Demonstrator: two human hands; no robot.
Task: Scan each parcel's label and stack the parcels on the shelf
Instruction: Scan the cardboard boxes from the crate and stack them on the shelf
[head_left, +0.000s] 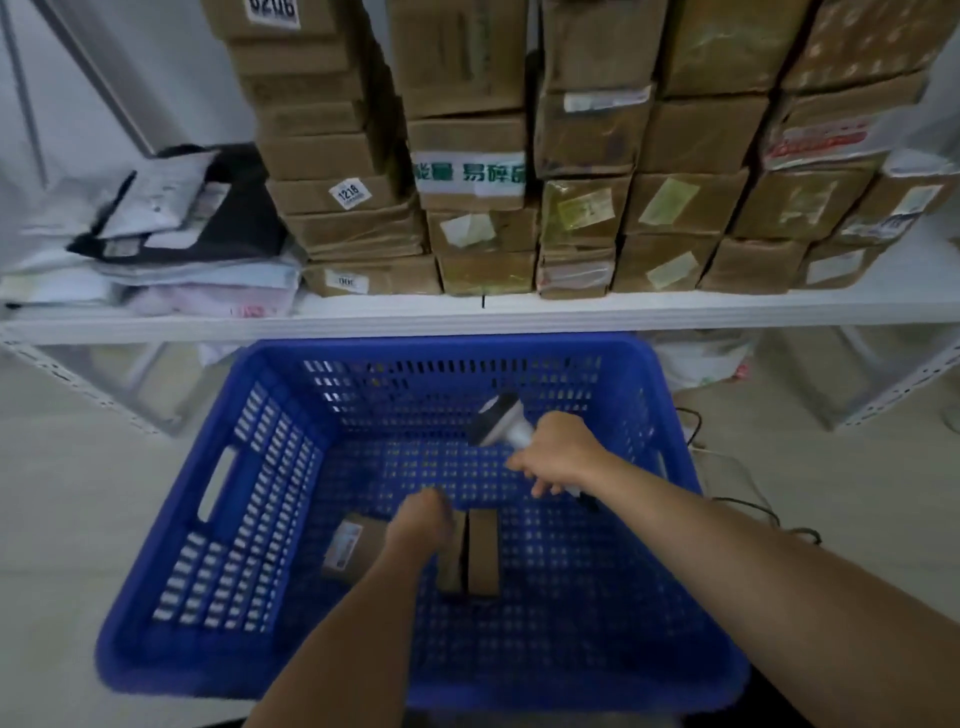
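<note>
the left hand (423, 522) reaches down into the blue basket (171, 519) with fingers curled onto the upright brown parcel (480, 551); that narrow box could tip or slip out of a one-sided grip. a second parcel (353, 545) lies just left of this hand, its label up. beyond, the right hand (556, 452) grips the scanner (501, 418), and the shelf (519, 314) stacks stand well past both.

A round white sticker (350, 193) on a box in the left stack reads "1218". White tape (470, 173) on the next stack's box bears green Chinese characters, "易碎" legible. Other labels are too blurred to read.
</note>
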